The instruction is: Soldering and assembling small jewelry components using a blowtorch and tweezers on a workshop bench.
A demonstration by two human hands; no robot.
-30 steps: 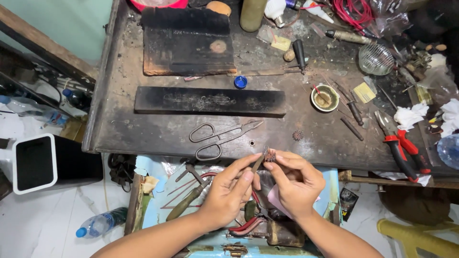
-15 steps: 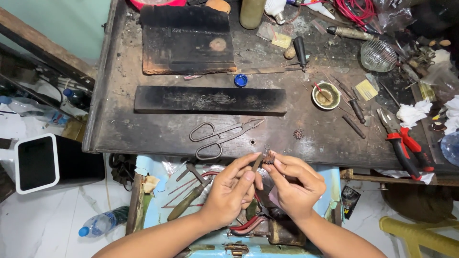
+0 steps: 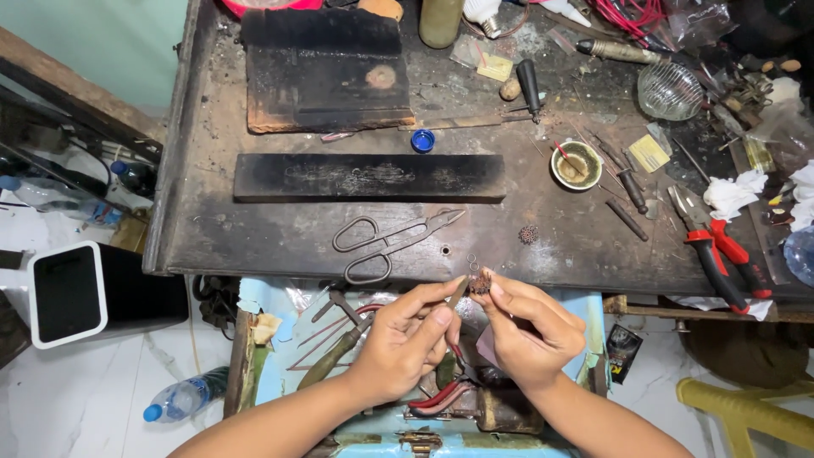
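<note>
Small brownish metal piece (image 3: 482, 282) sits between the fingertips of the right hand (image 3: 527, 331), held just in front of the near edge of the dark workbench (image 3: 254, 229). The head view is the only view. The right hand pinches this piece between thumb and forefinger, the other fingers curled under. The left hand (image 3: 405, 339) is closed around red-handled pliers (image 3: 449, 392), and their thin tip (image 3: 459, 293) comes up right beside the piece; whether it touches, I cannot tell.

The piece looks very light and delicate, probably easy to bend or drop, so a hold at its lower end with fingertips seems best, leaving the top free for the tool.

On the bench lie large metal shears (image 3: 386, 242) close to the hands, a long black block (image 3: 369, 177), a small blue cap (image 3: 422, 140) and a little bowl (image 3: 577, 164). Red-handled cutters (image 3: 721, 250) lie well apart at the right.
</note>
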